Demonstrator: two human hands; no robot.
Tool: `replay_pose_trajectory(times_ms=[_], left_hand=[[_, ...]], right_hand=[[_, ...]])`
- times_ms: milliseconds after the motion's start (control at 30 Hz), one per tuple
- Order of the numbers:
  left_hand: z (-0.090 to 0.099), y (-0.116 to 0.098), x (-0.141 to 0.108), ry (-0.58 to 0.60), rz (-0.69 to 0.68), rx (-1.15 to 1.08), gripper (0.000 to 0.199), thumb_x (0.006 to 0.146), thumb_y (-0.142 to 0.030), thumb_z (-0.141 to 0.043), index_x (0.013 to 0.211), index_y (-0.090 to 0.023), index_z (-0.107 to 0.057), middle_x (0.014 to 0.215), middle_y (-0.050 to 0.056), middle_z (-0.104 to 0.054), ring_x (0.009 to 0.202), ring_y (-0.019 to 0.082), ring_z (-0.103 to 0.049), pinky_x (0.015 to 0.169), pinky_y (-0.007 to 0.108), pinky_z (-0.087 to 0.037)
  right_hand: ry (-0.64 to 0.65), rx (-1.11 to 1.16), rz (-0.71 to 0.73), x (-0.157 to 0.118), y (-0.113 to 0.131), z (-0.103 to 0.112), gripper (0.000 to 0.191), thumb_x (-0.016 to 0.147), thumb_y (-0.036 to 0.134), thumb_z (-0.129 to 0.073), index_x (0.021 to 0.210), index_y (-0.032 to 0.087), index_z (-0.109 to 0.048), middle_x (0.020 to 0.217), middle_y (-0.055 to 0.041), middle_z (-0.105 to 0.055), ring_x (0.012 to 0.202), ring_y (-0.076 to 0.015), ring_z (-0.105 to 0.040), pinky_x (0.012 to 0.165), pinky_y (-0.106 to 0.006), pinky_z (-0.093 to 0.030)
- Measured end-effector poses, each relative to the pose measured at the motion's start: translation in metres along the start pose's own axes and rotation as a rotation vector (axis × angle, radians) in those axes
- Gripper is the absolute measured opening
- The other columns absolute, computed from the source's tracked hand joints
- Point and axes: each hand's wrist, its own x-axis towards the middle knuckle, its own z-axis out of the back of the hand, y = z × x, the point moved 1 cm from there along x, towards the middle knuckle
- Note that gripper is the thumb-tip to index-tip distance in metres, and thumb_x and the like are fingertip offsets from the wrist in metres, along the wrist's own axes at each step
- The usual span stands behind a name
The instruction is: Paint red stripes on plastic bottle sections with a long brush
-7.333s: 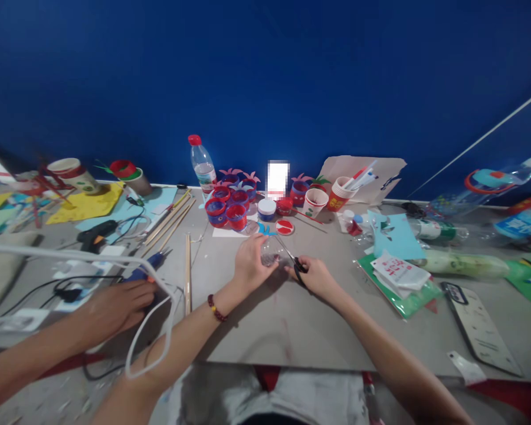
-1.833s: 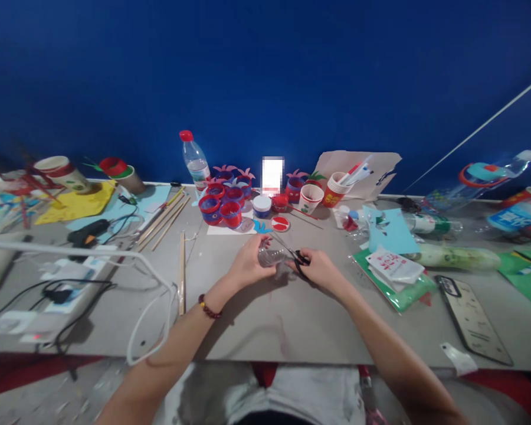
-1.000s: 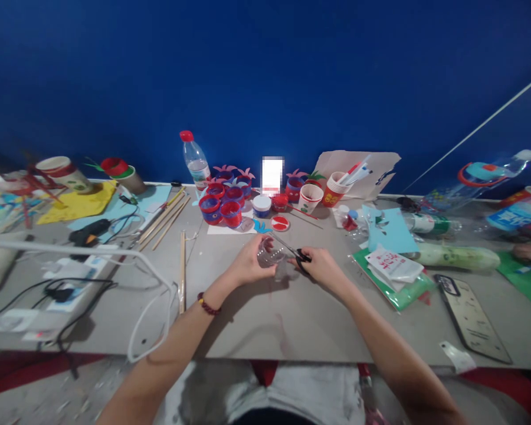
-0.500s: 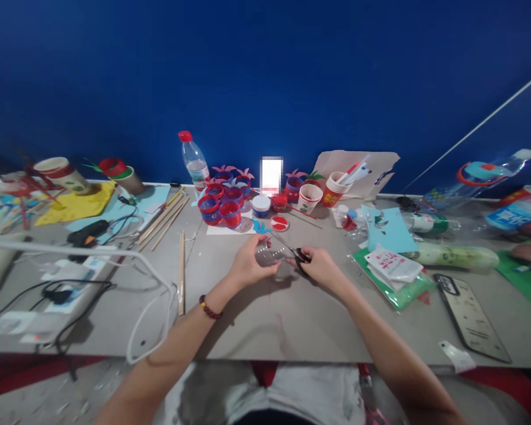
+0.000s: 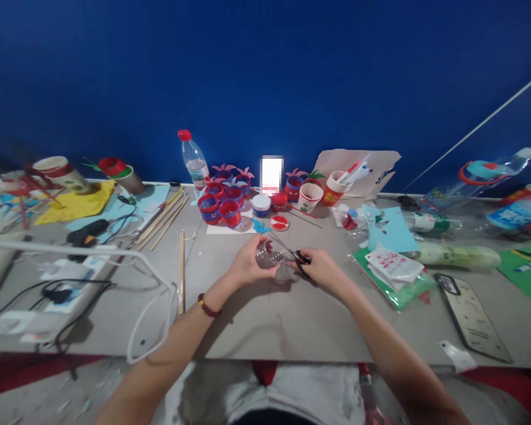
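My left hand (image 5: 246, 261) grips a clear plastic piece (image 5: 269, 254), rounded like the cut end of a bottle, above the middle of the table. In my right hand (image 5: 321, 267) is a pair of black-handled scissors (image 5: 300, 257), its blades pointing up and left along the rim of the clear piece. Whether the blades are apart is too small to tell. Just beyond my hands lie a blue paper cutout (image 5: 261, 226) and a red-and-white disc (image 5: 279, 223). Several red and purple painted cups (image 5: 230, 213) stand behind them at the left.
Left are a power strip (image 5: 77, 295) with cables, a glue gun (image 5: 88, 233) and wooden sticks (image 5: 163, 219). A bottle with a red cap (image 5: 193, 159) stands at the back. Rightward lie a phone (image 5: 471, 319), blue paper (image 5: 392, 230) and plastic bottles (image 5: 431, 222).
My hands, the clear piece and the scissors stay nearly in place, with the piece turned slightly. At the far right edge, another person's hand has gone from the green sheet.
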Motion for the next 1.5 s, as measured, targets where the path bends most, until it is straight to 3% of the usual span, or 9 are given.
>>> replay_pose_trajectory(times_ms=[267, 467, 667, 933, 1100, 1233, 1367, 1500], left_hand=[[0.003, -0.002, 0.003, 0.037, 0.04, -0.056, 0.045, 0.064, -0.031, -0.078, 0.099, -0.018, -0.053, 0.089, 0.003, -0.063, 0.082, 0.017, -0.062, 0.08, 0.033, -0.053], [0.004, -0.001, 0.004, 0.057, 0.056, -0.085, 0.045, 0.07, -0.034, -0.076, 0.108, -0.018, -0.059, 0.099, 0.006, -0.064, 0.096, 0.022, -0.063, 0.091, 0.037, -0.051], [-0.001, 0.006, 0.005, -0.002, 0.216, -0.393, 0.064, 0.065, -0.044, -0.081, 0.115, -0.019, -0.05, 0.098, 0.005, -0.064, 0.091, 0.019, -0.064, 0.087, 0.036, -0.053], [0.001, 0.008, 0.009, 0.012, 0.318, -0.558, 0.056, 0.068, -0.053, -0.074, 0.108, -0.018, -0.055, 0.101, 0.009, -0.068, 0.096, 0.025, -0.068, 0.087, 0.04, -0.054], [0.001, 0.006, 0.01, -0.015, 0.346, -0.533, 0.059, 0.063, -0.057, -0.078, 0.102, -0.019, -0.055, 0.092, 0.005, -0.066, 0.085, 0.02, -0.065, 0.079, 0.035, -0.054], [-0.002, 0.003, 0.007, -0.037, 0.347, -0.48, 0.065, 0.054, -0.048, -0.087, 0.102, -0.02, -0.053, 0.085, 0.002, -0.063, 0.077, 0.016, -0.062, 0.072, 0.031, -0.052], [-0.002, 0.001, 0.004, 0.001, 0.324, -0.337, 0.062, 0.058, -0.042, -0.087, 0.104, -0.02, -0.051, 0.085, 0.0, -0.062, 0.072, 0.015, -0.061, 0.067, 0.029, -0.051], [-0.001, 0.0, 0.001, 0.016, 0.233, -0.123, 0.058, 0.063, -0.039, -0.083, 0.108, -0.019, -0.052, 0.09, 0.002, -0.064, 0.078, 0.017, -0.064, 0.075, 0.033, -0.053]], right_hand=[[-0.014, 0.021, 0.039, 0.001, -0.001, 0.002, 0.043, 0.078, 0.057, -0.061, 0.059, 0.022, -0.044, 0.046, 0.0048, -0.045, 0.041, -0.0099, -0.04, 0.045, -0.023, -0.029], [-0.005, 0.157, -0.032, 0.004, -0.005, -0.002, 0.044, 0.075, 0.058, -0.066, 0.061, 0.021, -0.048, 0.044, 0.004, -0.049, 0.037, -0.0101, -0.044, 0.04, -0.022, -0.03], [0.052, 0.385, -0.128, 0.004, -0.007, -0.007, 0.044, 0.071, 0.059, -0.072, 0.069, 0.021, -0.052, 0.046, 0.006, -0.051, 0.033, -0.0086, -0.043, 0.033, -0.02, -0.031], [0.181, 0.488, -0.187, -0.001, 0.0, -0.006, 0.047, 0.067, 0.06, -0.076, 0.072, 0.02, -0.053, 0.043, 0.0079, -0.049, 0.034, -0.0057, -0.039, 0.032, -0.017, -0.028], [0.267, 0.551, -0.261, -0.002, 0.004, -0.006, 0.051, 0.063, 0.063, -0.078, 0.071, 0.021, -0.051, 0.042, 0.009, -0.047, 0.032, -0.0042, -0.036, 0.031, -0.016, -0.024], [0.289, 0.532, -0.281, -0.003, 0.006, -0.005, 0.052, 0.063, 0.064, -0.078, 0.07, 0.021, -0.049, 0.041, 0.0091, -0.046, 0.032, -0.0042, -0.035, 0.031, -0.016, -0.024], [0.306, 0.491, -0.257, -0.002, 0.001, -0.006, 0.048, 0.066, 0.062, -0.076, 0.073, 0.021, -0.052, 0.041, 0.0092, -0.046, 0.032, -0.0048, -0.034, 0.031, -0.017, -0.022], [0.298, 0.467, -0.23, -0.002, -0.009, -0.008, 0.043, 0.069, 0.057, -0.076, 0.077, 0.021, -0.054, 0.043, 0.01, -0.044, 0.034, -0.0059, -0.034, 0.032, -0.017, -0.022]])
